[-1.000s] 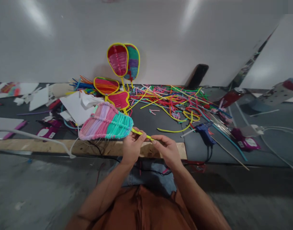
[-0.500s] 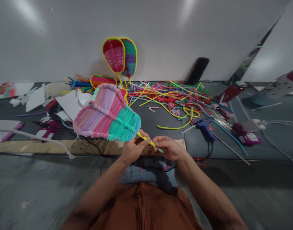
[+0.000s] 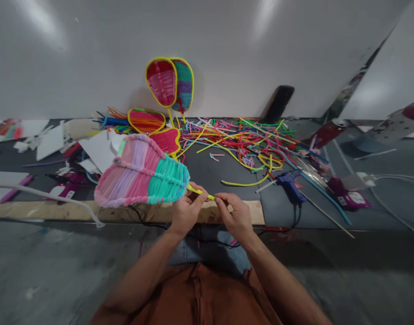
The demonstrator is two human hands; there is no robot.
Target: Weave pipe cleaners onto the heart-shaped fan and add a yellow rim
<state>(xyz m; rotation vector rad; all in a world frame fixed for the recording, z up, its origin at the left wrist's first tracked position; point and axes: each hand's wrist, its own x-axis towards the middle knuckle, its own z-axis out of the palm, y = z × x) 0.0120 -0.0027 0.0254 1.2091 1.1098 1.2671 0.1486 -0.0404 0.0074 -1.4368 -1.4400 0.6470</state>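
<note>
left hand (image 3: pixel 186 211): pinching the yellow stem (image 3: pixel 200 193) just beside the woven fan (image 3: pixel 142 173)
right hand (image 3: pixel 236 215): fingertips closed on stem's free end — probably gripping
fan: held tilted above table edge (image 3: pixel 75 211), left of both hands
glue gun (image 3: pixel 290 183): on table, right of hands

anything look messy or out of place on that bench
Yes. A tangle of loose coloured pipe cleaners sprawls across the dark tabletop, and torn white paper scraps lie scattered at left. The blue glue gun lies on its side, its cord hanging over the edge.
</note>
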